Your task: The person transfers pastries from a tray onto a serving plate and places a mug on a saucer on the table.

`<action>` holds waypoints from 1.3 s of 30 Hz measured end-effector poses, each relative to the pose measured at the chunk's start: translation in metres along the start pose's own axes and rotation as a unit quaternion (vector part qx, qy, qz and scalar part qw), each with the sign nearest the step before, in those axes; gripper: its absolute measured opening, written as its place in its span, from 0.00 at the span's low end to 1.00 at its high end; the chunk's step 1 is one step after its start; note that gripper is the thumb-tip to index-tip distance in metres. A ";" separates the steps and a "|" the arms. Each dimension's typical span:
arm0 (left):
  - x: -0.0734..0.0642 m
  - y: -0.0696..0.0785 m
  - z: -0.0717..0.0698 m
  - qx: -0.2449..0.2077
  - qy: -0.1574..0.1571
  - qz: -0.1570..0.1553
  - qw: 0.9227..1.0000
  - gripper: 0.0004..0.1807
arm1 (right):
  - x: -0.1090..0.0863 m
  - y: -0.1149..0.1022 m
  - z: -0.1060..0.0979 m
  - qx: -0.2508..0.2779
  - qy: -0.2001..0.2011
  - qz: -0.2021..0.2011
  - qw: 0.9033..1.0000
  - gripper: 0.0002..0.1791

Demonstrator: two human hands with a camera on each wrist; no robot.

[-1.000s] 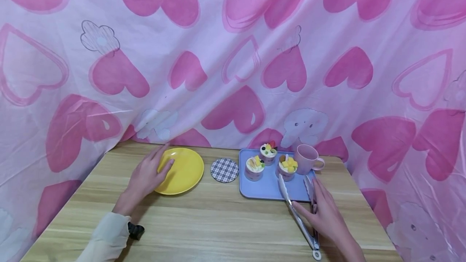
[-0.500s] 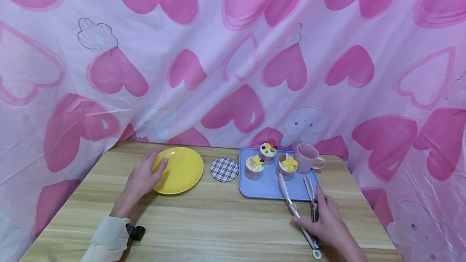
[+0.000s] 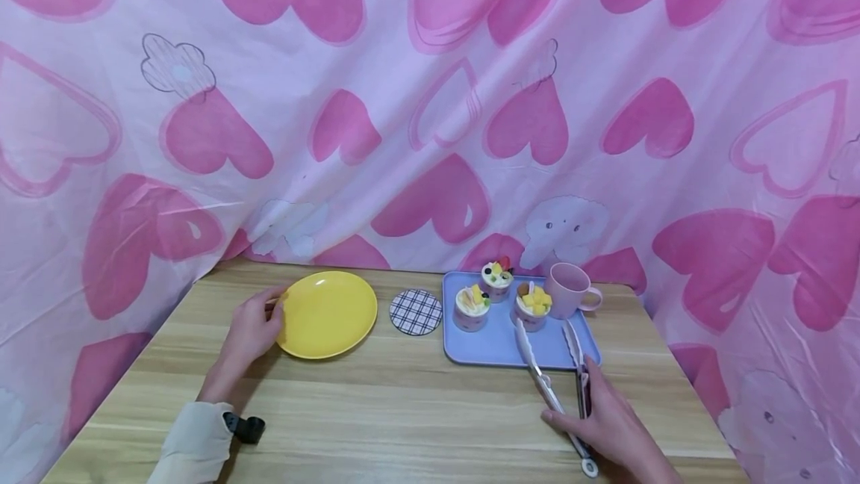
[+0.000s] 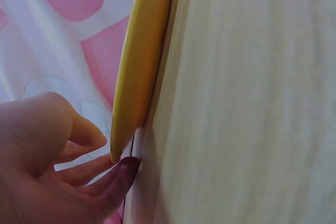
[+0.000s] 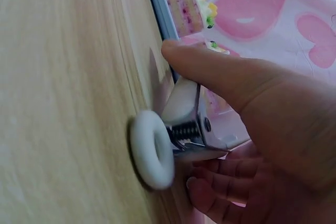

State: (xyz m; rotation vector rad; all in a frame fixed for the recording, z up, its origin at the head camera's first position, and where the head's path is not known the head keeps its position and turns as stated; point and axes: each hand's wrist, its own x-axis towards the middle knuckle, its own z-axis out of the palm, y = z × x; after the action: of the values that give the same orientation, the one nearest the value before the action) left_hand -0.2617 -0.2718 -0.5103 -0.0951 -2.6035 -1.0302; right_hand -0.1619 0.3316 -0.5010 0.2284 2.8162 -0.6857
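My left hand [image 3: 250, 331] is at the left rim of a yellow plate [image 3: 329, 316], its fingers loosely bent. In the left wrist view, the thumb and fingertips lie right at the rim of the plate [image 4: 137, 66], with the fingers low beside the tabletop. Over on the right, my right hand [image 3: 614, 420] holds metal serving tongs [image 3: 549, 391], thumb by one arm and fingers by the other. The tongs' arms are spread, their tips over a blue tray [image 3: 470, 353]. The white ring end [image 5: 152, 150] shows near the table in the right wrist view.
Three fruit-topped dessert cups [image 3: 472, 310] stand on the tray, with a pink mug [image 3: 566, 291] at its back right corner. Between plate and tray lies a checked round coaster [image 3: 416, 312]. A pink heart-patterned curtain [image 3: 430, 95] hangs behind the wooden table [image 3: 376, 424].
My left hand has moved left and down from over the plate to its left rim. My right hand has slid slightly back along the tongs, which stay about where they were.
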 end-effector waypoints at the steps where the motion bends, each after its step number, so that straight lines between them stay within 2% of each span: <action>1: 0.000 -0.001 0.000 -0.001 -0.002 -0.003 1.000 0.20 | 0.000 0.000 -0.001 -0.001 0.004 0.001 1.000 0.84; 9: 0.000 -0.003 -0.006 0.002 -0.021 -0.015 1.000 0.21 | -0.001 0.003 -0.006 0.017 0.026 0.008 0.999 0.72; 14: -0.001 -0.005 -0.011 -0.004 -0.037 -0.040 0.998 0.21 | 0.000 0.007 -0.007 0.031 0.043 0.001 0.999 0.66; 19: -0.002 -0.009 -0.016 -0.004 -0.046 -0.053 0.998 0.21 | 0.000 0.008 -0.006 0.044 0.055 -0.017 0.997 0.58; 24: -0.003 -0.011 -0.020 0.011 -0.047 -0.059 0.997 0.21 | 0.001 0.009 -0.003 0.059 0.081 -0.058 0.993 0.50; 26: -0.003 -0.012 -0.021 0.017 -0.047 -0.059 0.997 0.21 | 0.003 0.009 -0.002 0.067 0.083 -0.058 0.993 0.51; 32: -0.001 -0.011 -0.022 0.012 -0.051 -0.070 0.996 0.20 | 0.010 0.013 -0.002 0.093 0.060 -0.014 0.994 0.57; 39: 0.004 -0.008 -0.015 -0.001 -0.038 -0.060 0.997 0.17 | 0.009 0.016 -0.005 0.116 0.058 0.026 0.991 0.67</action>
State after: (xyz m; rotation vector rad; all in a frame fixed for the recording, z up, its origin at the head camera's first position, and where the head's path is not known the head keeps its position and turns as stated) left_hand -0.2625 -0.2882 -0.5036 0.0220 -2.7062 -1.0893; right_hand -0.1685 0.3491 -0.5061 0.3918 2.8227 -1.0209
